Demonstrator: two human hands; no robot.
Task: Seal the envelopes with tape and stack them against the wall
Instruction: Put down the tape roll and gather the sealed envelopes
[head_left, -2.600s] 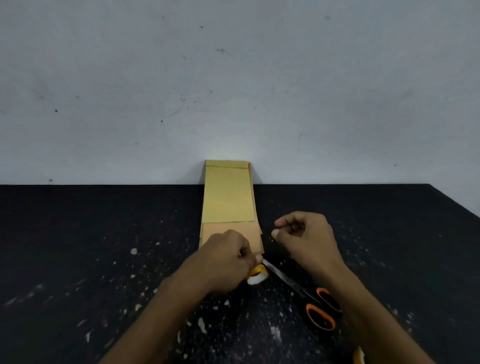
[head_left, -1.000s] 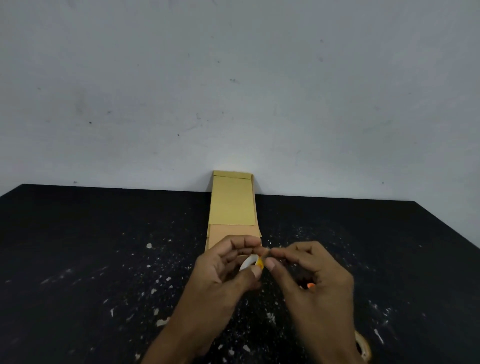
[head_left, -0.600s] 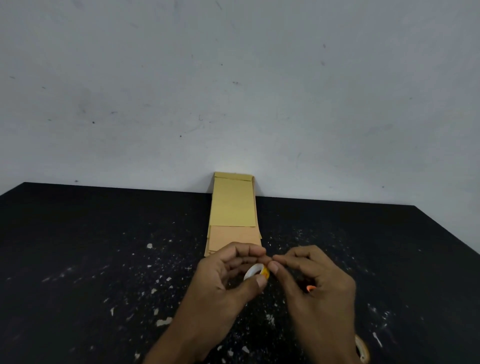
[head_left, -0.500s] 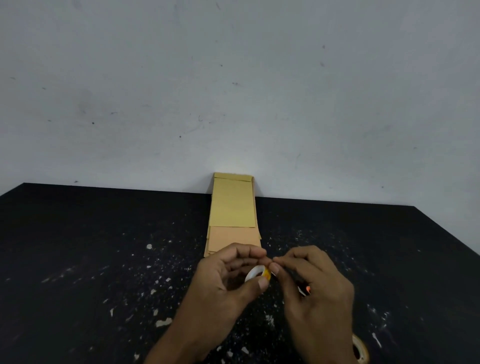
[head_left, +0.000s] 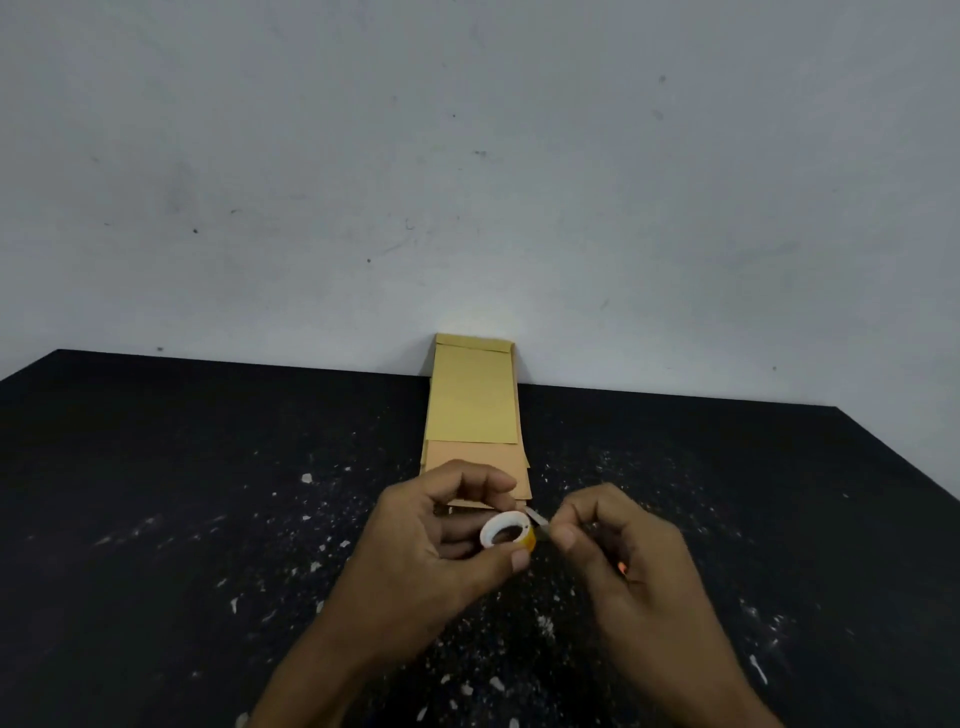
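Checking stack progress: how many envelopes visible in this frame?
2 distinct: yellow envelope leaning on the wall, tan envelope under it on the table. Layered edges near the left hand suggest more, hidden.

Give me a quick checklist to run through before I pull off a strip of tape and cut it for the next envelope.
1. Tape roll gripped: ok, the left hand holds it between thumb and fingers.
2. Free end of the tape found: ok, the right hand pinches a short tab beside the roll.
3. Scissors within reach: cannot tell, only an orange glint shows under the right hand.
4. Envelopes in place: ok, the pile lies on the black table with its far end propped against the wall.
5. Flap of the next envelope folded shut: cannot tell, the hands hide the near end.
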